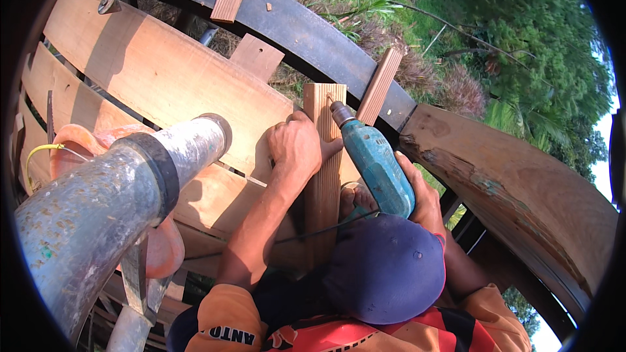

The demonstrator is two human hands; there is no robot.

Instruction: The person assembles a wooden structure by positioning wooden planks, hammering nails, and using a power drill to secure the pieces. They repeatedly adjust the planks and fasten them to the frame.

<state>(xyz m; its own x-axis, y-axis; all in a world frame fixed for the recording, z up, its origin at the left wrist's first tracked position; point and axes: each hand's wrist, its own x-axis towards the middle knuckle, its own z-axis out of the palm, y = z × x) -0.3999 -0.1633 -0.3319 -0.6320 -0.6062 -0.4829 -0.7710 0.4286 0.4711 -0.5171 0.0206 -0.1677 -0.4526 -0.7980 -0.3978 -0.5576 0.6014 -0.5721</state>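
Neither of my own hands shows. Below me a co-worker in a dark blue cap (388, 270) and an orange and red shirt bends over the work. The co-worker's right hand (422, 195) grips a teal corded power drill (378, 163). Its bit meets the upper end of a narrow wooden board (323, 189). Beside that board is the co-worker's left hand (295, 143), curled, with the thumb reaching across the wood. A black cord (326, 228) runs from the drill toward the left.
Long curved planks (169, 39) with gaps between them spread at left. A thick grey metal pipe (85, 221) rises close by, near a terracotta-coloured curved piece (166, 248). A dark curved beam (306, 42) crosses behind; a rough-edged plank (515, 182) lies right. Greenery (521, 45) grows beyond.
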